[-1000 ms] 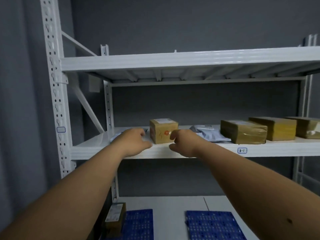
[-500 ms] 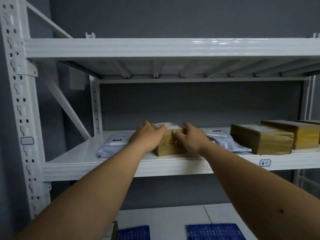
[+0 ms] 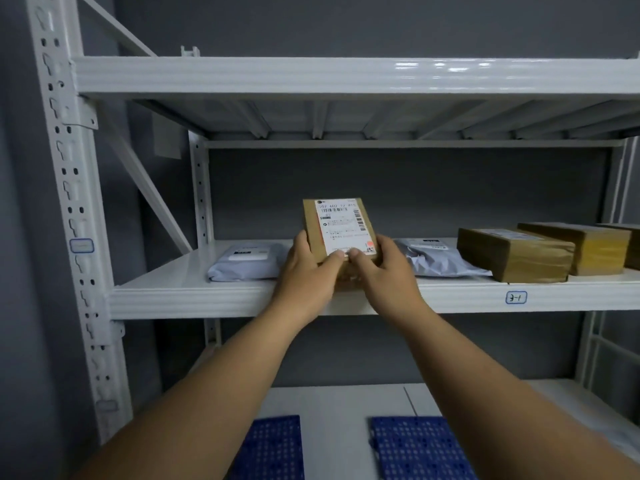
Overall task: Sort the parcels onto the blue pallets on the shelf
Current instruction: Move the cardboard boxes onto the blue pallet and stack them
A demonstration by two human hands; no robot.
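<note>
- Cardboard parcel (image 3: pixel 337 226), brown, tilted up with its white shipping label toward me; I hold it above the front edge of the middle shelf (image 3: pixel 194 299), between both hands.
- Left hand (image 3: pixel 306 271): fingers curled round the parcel's lower left side, thumb pressed on the lower edge of the label face.
- Right hand (image 3: pixel 384 268): fingers wrapped round the lower right side, thumb beside the left thumb on the same face; both hands clamped on the parcel.
- Grey mailer bag (image 3: pixel 242 263), lying flat on the middle shelf to the left of my hands.
- Second grey mailer bag (image 3: pixel 440 259), lying on the shelf just to the right of my right hand.
- Taped brown boxes (image 3: pixel 512 254), set side by side on the shelf further right, the nearest touching the second bag's edge.
- Shelf tag (image 3: pixel 516 297), handwritten, on the shelf's front beam below those boxes.
- Blue pallets (image 3: pixel 415 445), two perforated panels lying well apart from the parcel on the lower shelf (image 3: pixel 332 403), partly hidden by my forearms.
</note>
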